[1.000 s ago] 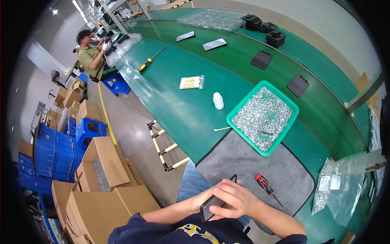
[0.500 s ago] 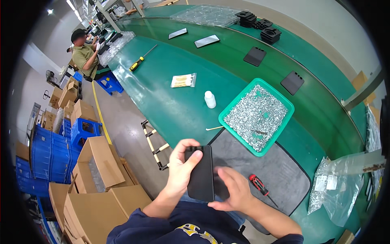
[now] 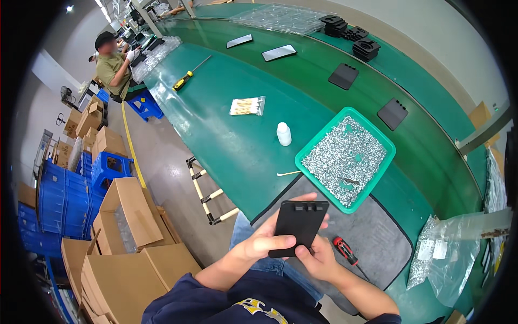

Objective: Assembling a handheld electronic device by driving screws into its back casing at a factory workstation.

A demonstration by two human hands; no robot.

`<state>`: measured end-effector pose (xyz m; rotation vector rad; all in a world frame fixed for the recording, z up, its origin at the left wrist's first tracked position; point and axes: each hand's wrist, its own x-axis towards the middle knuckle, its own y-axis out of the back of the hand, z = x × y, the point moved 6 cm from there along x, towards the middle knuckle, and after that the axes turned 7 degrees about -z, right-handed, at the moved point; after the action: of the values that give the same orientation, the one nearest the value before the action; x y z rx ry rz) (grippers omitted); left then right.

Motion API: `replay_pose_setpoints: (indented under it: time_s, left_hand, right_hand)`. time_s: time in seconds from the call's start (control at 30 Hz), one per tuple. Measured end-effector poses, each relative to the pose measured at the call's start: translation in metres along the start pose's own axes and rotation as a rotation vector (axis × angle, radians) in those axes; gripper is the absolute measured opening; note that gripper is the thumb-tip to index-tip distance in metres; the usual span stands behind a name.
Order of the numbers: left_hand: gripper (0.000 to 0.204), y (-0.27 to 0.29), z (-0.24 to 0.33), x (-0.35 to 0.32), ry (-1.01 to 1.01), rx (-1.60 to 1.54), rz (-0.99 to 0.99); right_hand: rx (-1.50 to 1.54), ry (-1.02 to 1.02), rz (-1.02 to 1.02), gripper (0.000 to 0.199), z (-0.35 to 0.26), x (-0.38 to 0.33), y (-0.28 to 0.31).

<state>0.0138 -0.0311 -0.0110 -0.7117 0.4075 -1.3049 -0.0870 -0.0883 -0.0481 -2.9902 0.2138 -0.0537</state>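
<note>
- Black, plastic-looking rectangular slab (image 3: 303,218), notched top edge: held up over near-L edge of grey fabric mat (image 3: 380,232).
- L hand (image 3: 263,244): part-closed on slab, thumb on face, fingers behind.
- R hand (image 3: 322,263): part-curled, thumb at slab's lower edge; fingers' hold hidden, can't tell.
- Risk: slab poss. drops past mat edge if thumbs ease; R hand could knock red-black-handled screwdriver (image 3: 345,250).

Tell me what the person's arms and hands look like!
The left hand and right hand wear no gloves. The forearms are bare, with short, dark navy sleeves above them. No watch or bracelet shows.
</note>
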Motion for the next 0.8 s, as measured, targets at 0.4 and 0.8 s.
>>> replay_pose_setpoints:
  time_s: [0.4,0.8]
  left_hand:
    - [0.078,0.036,0.002,0.005,0.000,-0.186,0.136]
    - [0.049,0.017,0.030,-0.007,0.221,0.476,0.111]
  right_hand:
    - [-0.022,0.007,-0.008,0.017,-0.003,0.010,-0.005]
    - [-0.563,0.491,0.024,0.023,-0.085,-0.003,0.016]
